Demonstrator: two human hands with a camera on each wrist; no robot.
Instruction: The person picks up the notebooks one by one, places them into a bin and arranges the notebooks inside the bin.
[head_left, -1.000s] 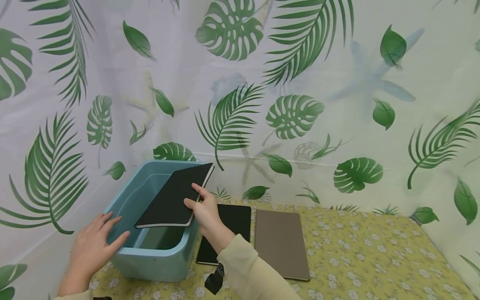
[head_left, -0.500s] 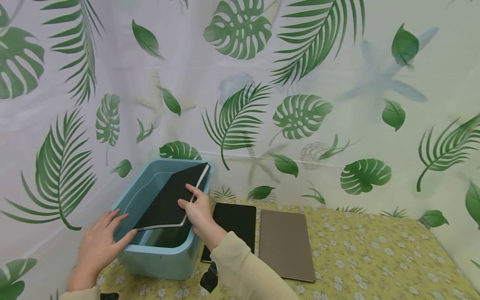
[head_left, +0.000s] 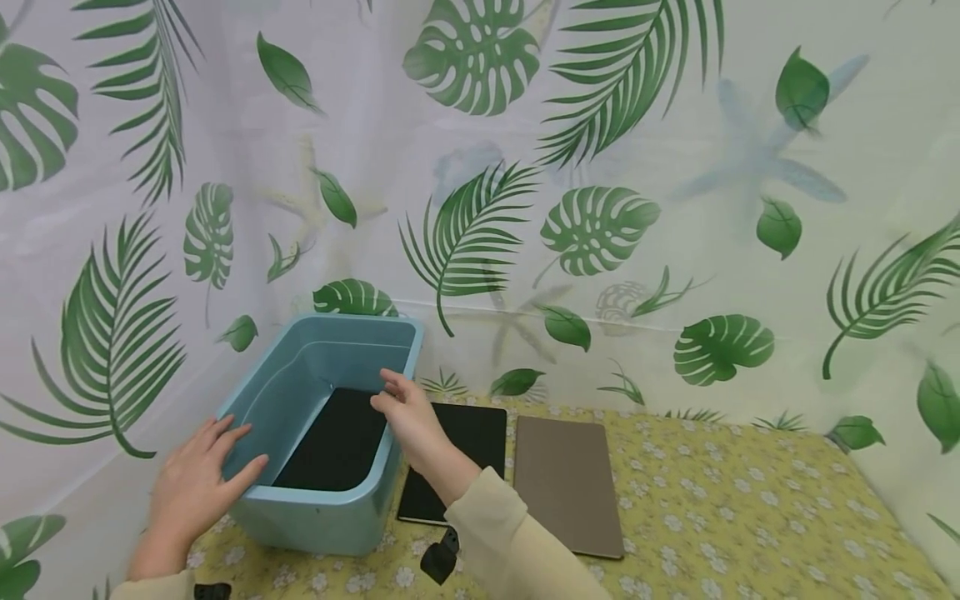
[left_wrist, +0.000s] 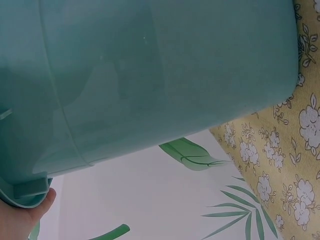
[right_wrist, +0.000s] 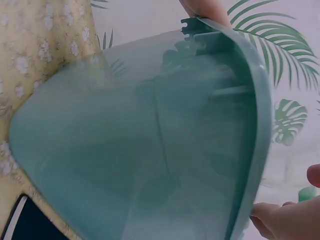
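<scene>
A blue plastic bin [head_left: 307,525] stands on the left of the table, and a black notebook [head_left: 341,442] lies inside it. My left hand [head_left: 198,483] rests on the bin's near left corner, fingers spread over the rim and thumb reaching along the front. My right hand [head_left: 412,421] is over the right rim, holding nothing, its thumb and forefinger close together. Beneath its wrist, a second black notebook [head_left: 476,433] lies beside the bin, partly covered by the forearm. The right wrist view shows the right hand [right_wrist: 290,220] by the bin's rim [right_wrist: 262,125].
A brown notebook [head_left: 566,483] lies right of the black one. The tabletop has a yellow floral cloth [head_left: 720,500]. A white curtain with green leaves [head_left: 600,125] hangs behind and along the left side, close to the bin.
The black notebook, held tilted over the bin by my right hand, has gone down into the bin and been let go. My left hand has stayed at the rim.
</scene>
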